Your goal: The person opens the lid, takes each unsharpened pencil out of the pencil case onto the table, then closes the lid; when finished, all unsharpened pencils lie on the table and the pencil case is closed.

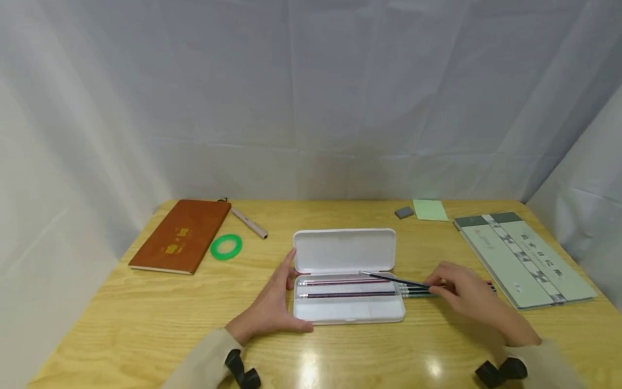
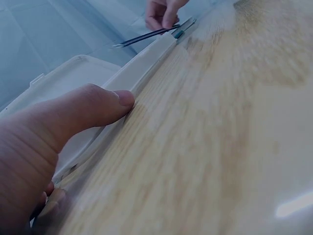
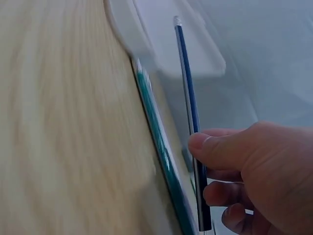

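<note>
A white pencil case (image 1: 335,312) lies on the table with its lid (image 1: 345,251) raised at the back. My left hand (image 1: 272,305) grips its left end, thumb along the front edge and fingers toward the hinge. Two dark reddish pencils (image 1: 347,295) lie lengthwise inside. Between thumb and fingertips, my right hand (image 1: 468,296) pinches a dark blue pencil (image 3: 188,83), its silvery end reaching over the case's right part. Below that hand, several pencils, one of them a green pencil (image 3: 161,132), lie on the table by the case's right end, partly hidden by the hand.
On the left lie a brown notebook (image 1: 182,235), a green tape ring (image 1: 214,251) and a pale pen (image 1: 249,223). A grey eraser (image 1: 404,213) and green sticky notes (image 1: 430,210) sit at the back right. Beyond my right hand is a pale green book (image 1: 510,265).
</note>
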`<state>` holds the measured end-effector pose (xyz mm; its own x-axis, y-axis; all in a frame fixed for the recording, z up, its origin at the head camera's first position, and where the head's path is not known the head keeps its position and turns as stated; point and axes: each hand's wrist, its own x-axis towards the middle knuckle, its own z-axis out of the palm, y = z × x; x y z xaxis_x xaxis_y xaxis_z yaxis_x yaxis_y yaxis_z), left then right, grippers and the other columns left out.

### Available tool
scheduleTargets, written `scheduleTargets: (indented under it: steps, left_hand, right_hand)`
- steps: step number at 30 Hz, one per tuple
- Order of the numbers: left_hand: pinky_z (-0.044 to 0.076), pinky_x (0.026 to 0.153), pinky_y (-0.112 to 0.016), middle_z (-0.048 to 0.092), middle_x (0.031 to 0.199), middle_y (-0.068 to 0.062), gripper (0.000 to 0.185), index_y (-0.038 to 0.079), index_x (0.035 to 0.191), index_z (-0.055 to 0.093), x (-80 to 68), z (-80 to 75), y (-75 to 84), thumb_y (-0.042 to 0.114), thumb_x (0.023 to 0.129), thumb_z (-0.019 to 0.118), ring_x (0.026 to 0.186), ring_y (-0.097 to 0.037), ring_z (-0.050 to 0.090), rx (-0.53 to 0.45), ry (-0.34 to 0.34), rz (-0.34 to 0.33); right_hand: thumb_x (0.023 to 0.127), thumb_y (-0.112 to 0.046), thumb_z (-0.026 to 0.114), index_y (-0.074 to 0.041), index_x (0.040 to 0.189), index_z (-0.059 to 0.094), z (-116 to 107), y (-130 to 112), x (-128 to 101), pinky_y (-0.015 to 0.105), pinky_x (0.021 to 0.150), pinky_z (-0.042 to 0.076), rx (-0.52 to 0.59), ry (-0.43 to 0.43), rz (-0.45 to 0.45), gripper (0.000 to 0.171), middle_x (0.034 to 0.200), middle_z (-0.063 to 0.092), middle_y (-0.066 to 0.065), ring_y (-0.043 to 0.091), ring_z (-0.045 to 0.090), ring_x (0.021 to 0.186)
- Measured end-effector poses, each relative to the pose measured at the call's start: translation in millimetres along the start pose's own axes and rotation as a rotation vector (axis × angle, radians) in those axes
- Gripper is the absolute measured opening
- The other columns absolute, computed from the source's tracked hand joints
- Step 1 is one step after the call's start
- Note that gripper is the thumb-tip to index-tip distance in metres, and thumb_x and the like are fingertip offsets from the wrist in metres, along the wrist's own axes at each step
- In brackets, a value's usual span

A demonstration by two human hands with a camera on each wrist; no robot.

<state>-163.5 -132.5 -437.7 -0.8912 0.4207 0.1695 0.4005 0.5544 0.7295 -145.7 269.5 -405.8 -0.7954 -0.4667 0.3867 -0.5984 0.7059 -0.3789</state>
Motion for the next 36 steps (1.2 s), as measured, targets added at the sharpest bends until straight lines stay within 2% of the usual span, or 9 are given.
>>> scheduleTargets:
  steps: [5,7,10,14,19,24,32,36]
  left_hand:
    - [0.041,0.085,-0.028,0.050,0.118,0.001,0.148,0.023,0.156,-0.001,0.3,0.2,-0.5,0.041,0.044,0.095,0.095,-0.012,0.042,0.000,0.004,0.015]
    - [0.041,0.085,-0.027,0.050,0.118,0.001,0.148,0.022,0.156,-0.001,0.8,1.1,-0.8,0.042,0.045,0.094,0.095,-0.012,0.042,0.001,-0.003,0.021]
    - [0.041,0.085,-0.027,0.049,0.119,0.001,0.147,0.023,0.156,-0.001,1.4,1.4,-0.3,0.043,0.046,0.094,0.096,-0.012,0.041,-0.007,-0.010,0.019]
    - [0.041,0.085,-0.028,0.049,0.121,0.000,0.147,0.025,0.155,-0.003,1.8,0.6,0.6,0.042,0.046,0.094,0.096,-0.013,0.041,-0.018,-0.013,0.011]
    - [0.041,0.084,-0.027,0.049,0.121,0.000,0.147,0.023,0.156,-0.003,2.0,0.2,-0.2,0.043,0.047,0.094,0.096,-0.012,0.041,0.004,-0.009,0.019]
    - [0.041,0.083,-0.026,0.049,0.120,-0.001,0.147,0.023,0.156,-0.003,0.5,0.1,-1.5,0.044,0.046,0.094,0.095,-0.012,0.041,0.010,-0.007,0.020]
    - [0.041,0.083,-0.027,0.050,0.118,-0.001,0.148,0.022,0.156,-0.002,-0.3,0.1,-2.3,0.044,0.046,0.094,0.095,-0.012,0.041,0.006,0.003,0.030]
    - [0.041,0.084,-0.027,0.049,0.117,-0.001,0.147,0.022,0.156,-0.003,0.5,0.4,-2.3,0.044,0.047,0.094,0.095,-0.012,0.041,0.009,-0.004,0.035]
  right_hand:
    - [0.074,0.001,0.077,-0.018,0.081,0.067,-15,33,-44,0.018,0.048,0.035,-0.007,0.046,0.046,0.023,0.074,0.056,-0.016,-0.008,0.037,0.057]
    - [0.073,0.002,0.077,-0.017,0.081,0.066,-19,40,-56,0.018,0.048,0.035,0.002,0.028,0.069,0.023,0.072,0.054,-0.018,-0.008,0.039,0.058]
    - [0.072,0.004,0.077,-0.019,0.080,0.065,-22,45,-66,0.019,0.049,0.037,-0.003,0.004,0.102,0.028,0.072,0.052,-0.020,-0.007,0.041,0.059]
    - [0.073,0.004,0.077,-0.023,0.080,0.064,-22,44,-65,0.019,0.050,0.037,-0.055,-0.016,0.146,0.030,0.074,0.051,-0.018,-0.007,0.039,0.061]
    - [0.071,0.002,0.078,-0.022,0.077,0.059,-18,41,-58,0.019,0.052,0.036,-0.110,0.024,0.146,0.031,0.074,0.048,-0.016,-0.007,0.037,0.062]
    - [0.068,0.004,0.079,-0.022,0.076,0.052,-7,34,-47,0.018,0.051,0.034,-0.061,0.052,0.066,0.039,0.070,0.043,-0.017,-0.007,0.036,0.060]
    - [0.085,-0.006,0.070,-0.018,0.085,0.059,20,-7,12,0.019,0.052,0.039,0.110,-0.142,0.043,0.017,0.067,0.047,-0.015,-0.004,0.041,0.058]
    - [0.089,-0.013,0.068,-0.016,0.087,0.061,36,-25,40,0.018,0.052,0.038,0.099,-0.186,-0.025,0.007,0.067,0.048,-0.014,-0.004,0.040,0.058]
